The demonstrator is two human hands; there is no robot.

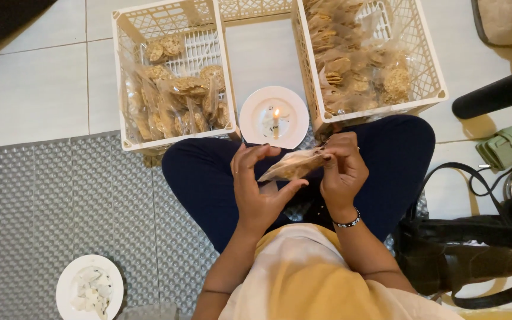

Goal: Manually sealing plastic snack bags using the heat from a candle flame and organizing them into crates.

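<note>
I sit cross-legged on a grey mat. Both hands hold a small clear bag of round crackers (291, 166) just above my lap. My left hand (259, 189) supports the bag's lower end with fingers spread around it. My right hand (342, 172), with a beaded bracelet at the wrist, pinches the bag's upper end. Right in front of the bag stands a white plate (256, 127) with a short lit candle (276, 121).
Two white plastic crates of bagged crackers stand ahead, one at left (127, 77) and one at right (434, 65). A white plate (66, 284) with pale scraps lies on the mat (60, 201) at lower left. A black bag (475, 249) and a green pouch (508, 147) sit at right.
</note>
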